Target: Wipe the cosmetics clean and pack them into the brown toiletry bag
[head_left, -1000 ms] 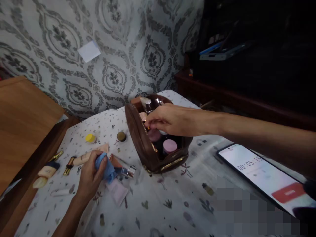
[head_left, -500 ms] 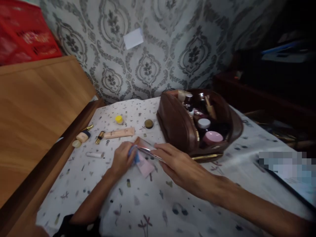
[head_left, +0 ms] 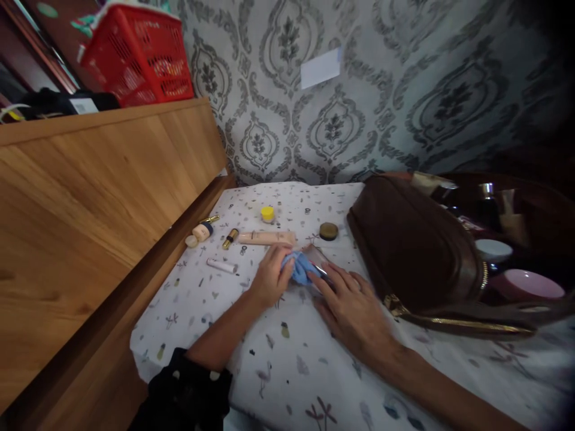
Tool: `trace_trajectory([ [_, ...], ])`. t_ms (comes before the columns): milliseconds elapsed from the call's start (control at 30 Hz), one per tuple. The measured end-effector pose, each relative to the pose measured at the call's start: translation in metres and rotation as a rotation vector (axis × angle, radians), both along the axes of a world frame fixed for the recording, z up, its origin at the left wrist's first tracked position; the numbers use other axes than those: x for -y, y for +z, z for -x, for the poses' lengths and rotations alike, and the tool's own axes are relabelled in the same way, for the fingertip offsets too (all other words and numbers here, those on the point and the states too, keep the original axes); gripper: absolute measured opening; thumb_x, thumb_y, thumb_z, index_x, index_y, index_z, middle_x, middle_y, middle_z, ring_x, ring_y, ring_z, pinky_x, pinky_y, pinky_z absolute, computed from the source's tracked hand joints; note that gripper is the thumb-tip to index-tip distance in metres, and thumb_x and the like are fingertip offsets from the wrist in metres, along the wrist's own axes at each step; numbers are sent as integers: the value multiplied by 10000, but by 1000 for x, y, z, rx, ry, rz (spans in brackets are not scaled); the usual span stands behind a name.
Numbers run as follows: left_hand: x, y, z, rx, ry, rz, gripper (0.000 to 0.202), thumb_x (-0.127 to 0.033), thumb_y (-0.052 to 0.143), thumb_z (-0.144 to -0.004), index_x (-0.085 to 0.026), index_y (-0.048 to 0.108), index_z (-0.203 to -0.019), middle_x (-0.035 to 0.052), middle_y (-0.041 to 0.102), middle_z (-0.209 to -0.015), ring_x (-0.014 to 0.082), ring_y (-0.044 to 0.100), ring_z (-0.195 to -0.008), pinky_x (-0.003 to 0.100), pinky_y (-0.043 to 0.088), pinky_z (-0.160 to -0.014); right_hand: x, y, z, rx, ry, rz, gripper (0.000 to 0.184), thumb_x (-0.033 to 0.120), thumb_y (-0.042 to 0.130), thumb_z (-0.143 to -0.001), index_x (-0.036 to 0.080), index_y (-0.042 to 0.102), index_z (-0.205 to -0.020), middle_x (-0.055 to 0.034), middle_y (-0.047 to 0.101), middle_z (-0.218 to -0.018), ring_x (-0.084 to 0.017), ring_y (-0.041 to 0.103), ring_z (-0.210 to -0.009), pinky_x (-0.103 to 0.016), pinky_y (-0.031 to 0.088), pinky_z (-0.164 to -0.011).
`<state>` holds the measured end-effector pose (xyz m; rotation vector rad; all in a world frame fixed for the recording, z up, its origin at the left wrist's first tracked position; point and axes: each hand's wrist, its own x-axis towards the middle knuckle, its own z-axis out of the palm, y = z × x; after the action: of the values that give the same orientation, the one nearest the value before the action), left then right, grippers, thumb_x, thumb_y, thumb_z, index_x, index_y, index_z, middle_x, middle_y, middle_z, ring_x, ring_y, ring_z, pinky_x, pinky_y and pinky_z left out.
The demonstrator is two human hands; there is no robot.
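My left hand [head_left: 271,276] is closed on a crumpled blue cloth [head_left: 298,269] and presses it against a flat, shiny-edged case [head_left: 317,256]. On the right of that case lie the fingers of my right hand [head_left: 357,311], holding its near side; much of it is hidden by the fingers and cloth. Just behind my left hand is a peach tube [head_left: 265,238]. Around it lie a white tube [head_left: 221,265], a small gold-and-black bottle [head_left: 230,238], a yellow-lidded jar [head_left: 268,214] and a round, dark gold-rimmed pot [head_left: 329,231].
A brown makeup bag [head_left: 413,251] stands unzipped at right, with a pink round container [head_left: 530,284] and several cosmetics inside. A beige bottle with a dark cap [head_left: 202,231] lies near the wooden panel [head_left: 112,197] at left. Behind it stands a red basket [head_left: 144,54].
The view has swung left, so everything sits further right. The cloth's pale pink end no longer hangs down; it is bunched against the case. My right fingers lie flatter over the case.
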<state>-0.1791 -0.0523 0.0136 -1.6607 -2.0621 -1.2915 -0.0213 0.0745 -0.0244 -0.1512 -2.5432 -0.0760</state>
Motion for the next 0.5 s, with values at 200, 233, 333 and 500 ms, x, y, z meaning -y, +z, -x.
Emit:
trace_trajectory([
  [200,29,16,64,-133,709,395,229,-194,340,-996,-164,527,-1123,150,539,-1249,241,497,-1208,370,399,-1058,-13,-2,8,-4,-107,-75,412,54,431,-917,138,616,-1276,-180,642,-1276,-309,567,-1203,-483,429,-996],
  [233,34,15,74,-125,773,435,239,-160,350,-979,-158,529,-1137,161,539,-1252,261,494,-1209,399,396,-1056,-14,-3,8,-4,-122,-82,411,56,432,-920,140,615,-1279,-177,640,-1282,-311,562,-1211,-484,430,-996],
  [333,45,10,92,-76,869,544,254,-99,423,-921,-160,546,-1135,163,612,-1114,297,542,-1129,444,435,-977,-11,-3,7,-10,-112,-94,390,107,440,-939,158,612,-1286,-161,637,-1295,-320,552,-1229,-511,420,-1015],
  [500,47,5,94,-44,914,691,227,-161,464,-927,-178,559,-1132,158,648,-1070,299,603,-1072,409,475,-881,-2,1,-1,-41,-23,-90,350,204,464,-925,153,643,-1221,-188,584,-1360,-358,516,-1267,-569,413,-1015],
])
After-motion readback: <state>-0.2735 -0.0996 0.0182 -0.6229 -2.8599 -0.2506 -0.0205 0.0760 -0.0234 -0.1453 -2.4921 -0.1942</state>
